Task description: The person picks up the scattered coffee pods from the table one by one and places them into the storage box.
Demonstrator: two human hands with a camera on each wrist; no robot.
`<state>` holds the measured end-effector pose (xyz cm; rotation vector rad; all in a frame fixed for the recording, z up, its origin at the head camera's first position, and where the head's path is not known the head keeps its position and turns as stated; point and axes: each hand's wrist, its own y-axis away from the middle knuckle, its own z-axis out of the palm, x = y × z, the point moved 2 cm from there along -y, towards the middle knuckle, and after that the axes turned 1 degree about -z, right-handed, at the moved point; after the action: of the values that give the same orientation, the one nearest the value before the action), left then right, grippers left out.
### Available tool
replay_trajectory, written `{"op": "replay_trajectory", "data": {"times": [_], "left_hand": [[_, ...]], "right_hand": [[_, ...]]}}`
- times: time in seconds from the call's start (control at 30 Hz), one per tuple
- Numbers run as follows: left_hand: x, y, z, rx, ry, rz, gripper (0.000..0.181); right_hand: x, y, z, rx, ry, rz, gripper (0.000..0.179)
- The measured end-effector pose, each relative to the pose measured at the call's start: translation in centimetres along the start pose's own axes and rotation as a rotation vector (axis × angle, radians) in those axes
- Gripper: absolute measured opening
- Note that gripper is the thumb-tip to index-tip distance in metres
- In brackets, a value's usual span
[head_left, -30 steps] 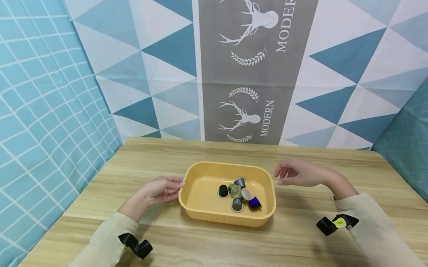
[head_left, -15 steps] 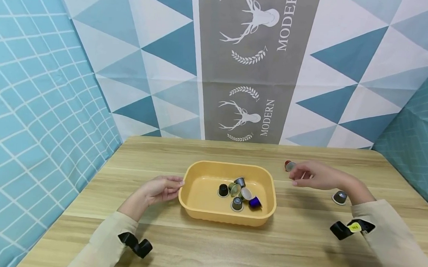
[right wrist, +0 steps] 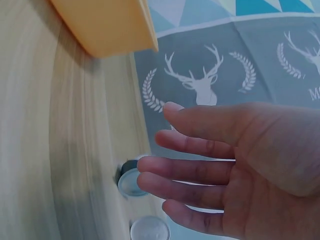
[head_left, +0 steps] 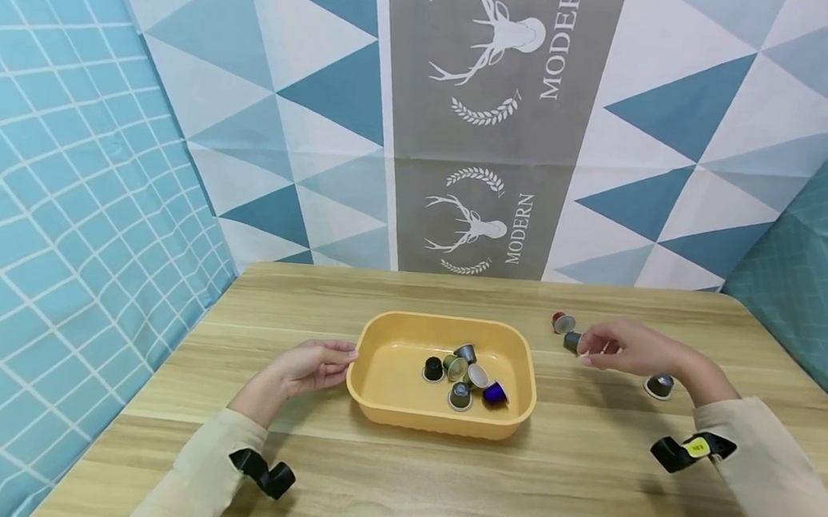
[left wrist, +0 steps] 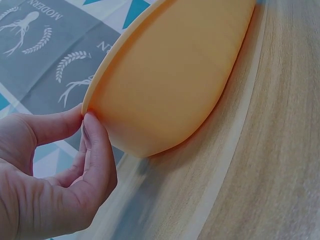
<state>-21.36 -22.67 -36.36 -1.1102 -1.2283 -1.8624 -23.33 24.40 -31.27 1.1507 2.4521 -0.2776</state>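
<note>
A yellow plastic tray sits on the wooden table with several coffee capsules inside, among them a black one and a blue one. At its left end my left hand pinches the rim between thumb and fingers, seen closely in the left wrist view. To the right of the tray my right hand hovers with loosely extended fingers and nothing between them. Its fingertips are by a grey capsule, partly covered in the head view; whether they touch cannot be told.
A red capsule lies behind the grey one, its pale lid facing forward. Near my right wrist a dark grey capsule stands lid-down on the table. Patterned cloth hangs behind the table.
My right hand has moved right, away from the tray's right end, uncovering the red and grey capsules and the one near my wrist. My left hand and the tray have stayed put.
</note>
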Motion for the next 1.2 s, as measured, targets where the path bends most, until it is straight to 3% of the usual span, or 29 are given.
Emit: {"op": "replay_trajectory", "data": {"times": [0.27,0.97,1.2], "left_hand": [[0.0,-0.1,0.1,0.005,0.009,-0.005,0.021],[-0.1,-0.1,0.1,-0.028,0.007,-0.008,0.043],[0.1,-0.2,0.0,-0.017,0.010,-0.011,0.038]], "right_hand": [[1.3,0.7,0.3,0.047,0.032,0.036,0.014],[4.2,3.9,-0.3,0.155,0.116,0.079,0.014],[5.3,4.5,-0.8,0.176,0.127,0.116,0.016]]}}
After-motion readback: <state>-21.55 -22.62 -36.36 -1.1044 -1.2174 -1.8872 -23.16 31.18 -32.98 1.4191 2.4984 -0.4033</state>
